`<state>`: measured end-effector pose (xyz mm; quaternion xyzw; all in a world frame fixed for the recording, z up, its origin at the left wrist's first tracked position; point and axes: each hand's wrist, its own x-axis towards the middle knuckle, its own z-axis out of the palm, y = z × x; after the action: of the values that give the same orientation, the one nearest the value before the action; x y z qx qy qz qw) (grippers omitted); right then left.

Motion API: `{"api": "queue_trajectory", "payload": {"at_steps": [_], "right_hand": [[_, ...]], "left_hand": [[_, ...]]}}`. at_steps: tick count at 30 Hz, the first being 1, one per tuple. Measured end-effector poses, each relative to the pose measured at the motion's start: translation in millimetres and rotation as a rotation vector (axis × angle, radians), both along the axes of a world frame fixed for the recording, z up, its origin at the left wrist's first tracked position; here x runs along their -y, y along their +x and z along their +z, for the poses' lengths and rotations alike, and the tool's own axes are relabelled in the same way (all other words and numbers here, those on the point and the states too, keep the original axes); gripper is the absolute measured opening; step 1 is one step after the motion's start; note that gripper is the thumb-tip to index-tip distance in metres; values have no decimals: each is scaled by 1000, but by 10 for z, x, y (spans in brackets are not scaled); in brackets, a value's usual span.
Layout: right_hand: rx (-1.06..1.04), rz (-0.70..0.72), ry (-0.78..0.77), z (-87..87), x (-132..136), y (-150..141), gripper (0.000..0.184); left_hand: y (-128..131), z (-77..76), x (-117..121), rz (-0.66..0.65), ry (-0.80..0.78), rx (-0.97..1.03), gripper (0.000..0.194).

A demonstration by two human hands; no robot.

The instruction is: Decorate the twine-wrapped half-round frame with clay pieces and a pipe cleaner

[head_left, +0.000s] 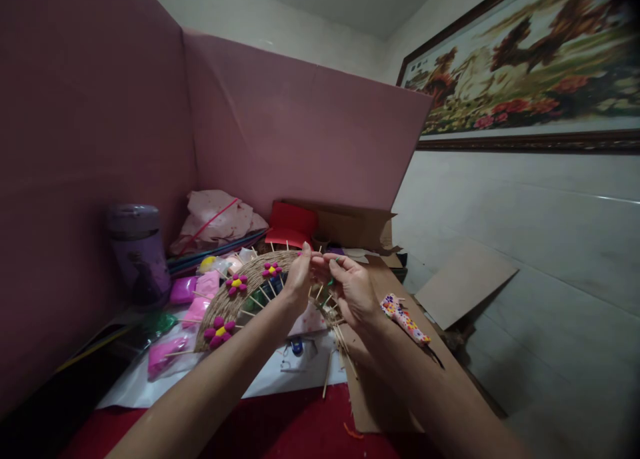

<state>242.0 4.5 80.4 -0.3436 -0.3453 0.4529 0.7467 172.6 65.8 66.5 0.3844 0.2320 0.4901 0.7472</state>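
My left hand and my right hand meet fingertip to fingertip above the far part of a twine-wound arch with thin wooden sticks through it. Both have their fingers drawn together. A small green bit shows at my right thumb and fingers; its kind is too small to tell. Whatever my left fingers hold is hidden. On the arch sit magenta clay flowers with yellow centres: a near one, a middle one and a far one.
Bags of pink clay and a purple tumbler stand at left. Loose sticks lie on cardboard at right, near a flower-patterned wrapped thing. A pink panel rises behind. White paper covers part of the red tabletop.
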Motion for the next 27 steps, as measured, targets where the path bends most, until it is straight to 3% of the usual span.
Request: {"api": "queue_trajectory", "payload": {"at_steps": [3, 8, 13, 16, 19, 23, 27], "right_hand": [[3, -6, 1, 64, 18, 113, 19], [46, -1, -73, 86, 53, 211, 25], [51, -40, -61, 39, 54, 274, 25], [56, -22, -50, 33, 64, 299, 27], [93, -28, -54, 48, 92, 286, 27], [123, -33, -39, 46, 112, 237, 28], [162, -49, -89, -4, 91, 240, 30]], "left_hand": [[-65, -48, 131, -190, 1, 77, 34], [-83, -121, 261, -292, 13, 66, 18], [-97, -187, 276, -284, 93, -41, 21], [-108, -208, 248, -178, 184, -161, 17], [-109, -189, 234, -86, 259, -162, 25], [-71, -164, 262, -157, 284, -10, 22], [-37, -191, 296, -248, 204, 32, 20]]}}
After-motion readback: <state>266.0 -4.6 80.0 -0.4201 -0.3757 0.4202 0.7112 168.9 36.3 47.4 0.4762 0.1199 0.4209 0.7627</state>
